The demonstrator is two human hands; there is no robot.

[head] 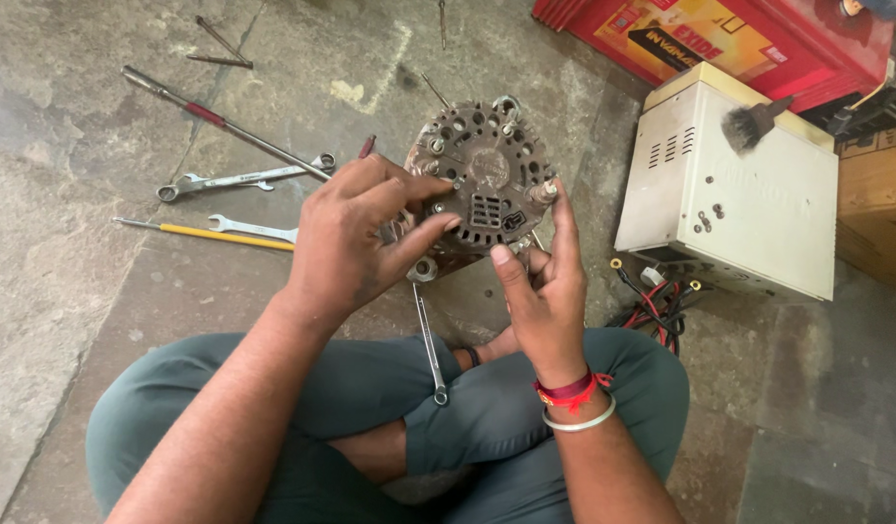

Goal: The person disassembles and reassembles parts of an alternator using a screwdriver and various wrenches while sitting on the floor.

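I hold a round, dirty metal alternator (484,175) up over my crossed legs, its vented rear cover facing me. My left hand (356,238) grips its left side, thumb pressed on the cover near the middle. My right hand (543,291) supports the lower right edge, with the index finger up beside a stud at the rim and the thumb under the cover. A thin spanner (429,344) lies on the floor and my leg below the alternator.
On the concrete floor to the left lie a long rod tool (215,116), two spanners (242,178), and a yellow-handled screwdriver (215,235). To the right stand a cream metal box (749,194) with a brush (749,124) on top, red and black wires (657,306), and a red battery (720,39).
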